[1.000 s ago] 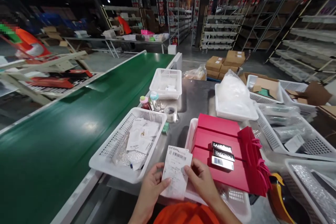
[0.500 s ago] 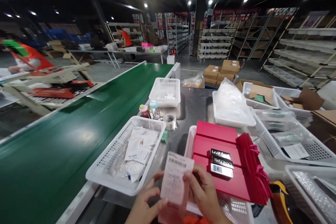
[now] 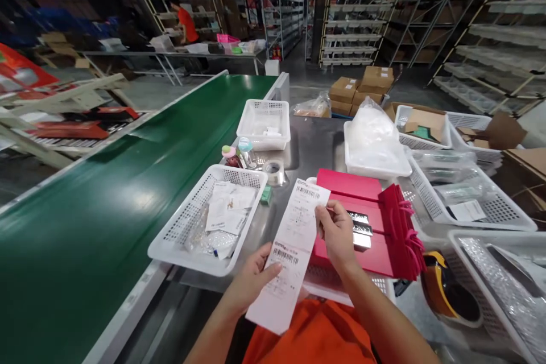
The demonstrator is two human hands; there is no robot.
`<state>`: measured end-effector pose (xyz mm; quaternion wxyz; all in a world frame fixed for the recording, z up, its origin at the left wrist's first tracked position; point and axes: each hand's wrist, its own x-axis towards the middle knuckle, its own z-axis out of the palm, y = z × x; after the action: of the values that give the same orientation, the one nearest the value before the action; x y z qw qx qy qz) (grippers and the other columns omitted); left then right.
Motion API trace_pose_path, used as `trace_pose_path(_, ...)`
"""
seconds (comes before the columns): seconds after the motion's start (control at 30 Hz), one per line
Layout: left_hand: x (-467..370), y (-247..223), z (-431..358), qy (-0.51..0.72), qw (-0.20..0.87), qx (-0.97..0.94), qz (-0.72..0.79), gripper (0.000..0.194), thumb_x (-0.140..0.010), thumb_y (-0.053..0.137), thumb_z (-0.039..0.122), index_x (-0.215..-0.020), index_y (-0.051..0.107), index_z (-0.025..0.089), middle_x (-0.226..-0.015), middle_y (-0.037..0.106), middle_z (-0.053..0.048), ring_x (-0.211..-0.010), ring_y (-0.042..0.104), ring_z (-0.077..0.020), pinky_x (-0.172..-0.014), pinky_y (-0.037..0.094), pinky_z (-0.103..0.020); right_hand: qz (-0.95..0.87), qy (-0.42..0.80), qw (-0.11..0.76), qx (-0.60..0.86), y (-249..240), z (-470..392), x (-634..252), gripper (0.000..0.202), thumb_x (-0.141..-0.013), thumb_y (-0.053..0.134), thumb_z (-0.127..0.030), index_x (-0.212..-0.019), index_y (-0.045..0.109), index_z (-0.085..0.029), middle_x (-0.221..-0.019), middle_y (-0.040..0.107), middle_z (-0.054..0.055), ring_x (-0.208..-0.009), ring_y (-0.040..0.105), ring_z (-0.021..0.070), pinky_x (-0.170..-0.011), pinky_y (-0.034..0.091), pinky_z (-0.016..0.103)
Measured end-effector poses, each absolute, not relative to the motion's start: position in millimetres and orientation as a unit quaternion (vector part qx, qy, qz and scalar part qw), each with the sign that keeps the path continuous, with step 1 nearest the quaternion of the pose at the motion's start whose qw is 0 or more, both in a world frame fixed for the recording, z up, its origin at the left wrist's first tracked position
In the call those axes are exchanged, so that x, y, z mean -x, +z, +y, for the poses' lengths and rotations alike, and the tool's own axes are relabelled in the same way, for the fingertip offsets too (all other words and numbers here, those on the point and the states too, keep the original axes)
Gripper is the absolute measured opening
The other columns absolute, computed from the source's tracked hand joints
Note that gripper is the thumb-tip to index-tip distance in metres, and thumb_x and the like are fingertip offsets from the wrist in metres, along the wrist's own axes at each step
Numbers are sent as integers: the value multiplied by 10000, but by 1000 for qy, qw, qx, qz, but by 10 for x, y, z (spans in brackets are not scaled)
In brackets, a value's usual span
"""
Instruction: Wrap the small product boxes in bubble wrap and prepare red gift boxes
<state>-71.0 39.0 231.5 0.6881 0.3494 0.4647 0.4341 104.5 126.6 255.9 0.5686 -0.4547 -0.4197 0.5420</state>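
A long white paper slip (image 3: 294,227) with two printed barcodes is stretched out in front of me. My left hand (image 3: 256,278) pinches its lower left edge, thumb on top. The upper right edge is gripped by my right hand (image 3: 336,230). Just beyond that hand, small black and silver boxes (image 3: 362,230) lie on red paper bags (image 3: 375,256) with pink handles, which rest on a white basket. To the left stands a white basket (image 3: 160,244) holding papers and bubble wrap. A tape roll (image 3: 273,170) and a small green box (image 3: 265,194) sit beyond it.
A green conveyor belt (image 3: 128,199) runs along the left. More white baskets (image 3: 516,213) with wrapped items line the right, near a black and yellow tape dispenser (image 3: 452,290). Cartons (image 3: 377,77) are stacked past the metal table (image 3: 315,142). A person (image 3: 186,24) in orange stands far back.
The folded slip is now opened out to a longer strip, with my right hand higher and my left hand still on its left edge. The view has tilted down.
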Motion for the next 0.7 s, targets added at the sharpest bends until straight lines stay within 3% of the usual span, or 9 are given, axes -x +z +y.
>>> trace_pose_path(0.13,747,2298,400,426,709,-311,468,546,-623,923,490,-1009,726,158,-974,802,-112,-881,750,-268,-818,579,-366,-382,579,562,451,2535,1352,-1030,545,-684,799,-680,-824,528,-229,-514,448,-113,-396,324,53,-395,248,201)
trace_pose_path(0.23,793,2308,444,462,682,-270,498,583,-585,937,501,-1005,739,148,-954,805,-124,-914,753,-305,-822,588,-398,-388,618,520,444,2484,1290,-990,594,-690,782,-719,-936,561,-226,-640,588,-67,-459,456,79,-432,332,213)
trace_pose_path(0.37,843,2406,513,531,634,-229,513,597,-549,953,479,-1009,747,160,-977,807,-118,-1003,741,-332,-879,586,-431,-462,680,417,388,2373,1060,-894,611,-721,797,-687,-1052,606,-211,-890,699,21,-774,637,149,-692,499,266)
trace_pose_path(0.47,842,2475,520,547,617,-225,519,567,-534,961,462,-964,748,160,-954,808,-111,-1002,742,-333,-878,590,-428,-497,695,377,358,2294,887,-846,618,-726,796,-690,-1075,610,-215,-1029,703,53,-946,644,198,-851,505,326)
trace_pose_path(0.6,822,2476,493,574,586,-199,536,581,-513,965,475,-940,738,154,-890,805,-98,-950,752,-325,-838,602,-417,-541,681,338,359,2223,722,-869,597,-753,792,-648,-1119,606,-215,-1103,688,65,-982,631,219,-888,493,356)
trace_pose_path(0.7,833,2458,493,617,557,-159,533,580,-528,960,461,-970,732,162,-872,803,-70,-854,761,-276,-776,610,-371,-565,681,315,343,2179,637,-893,823,-688,881,-545,-1352,499,-245,-1293,636,88,-1139,606,249,-984,475,383)
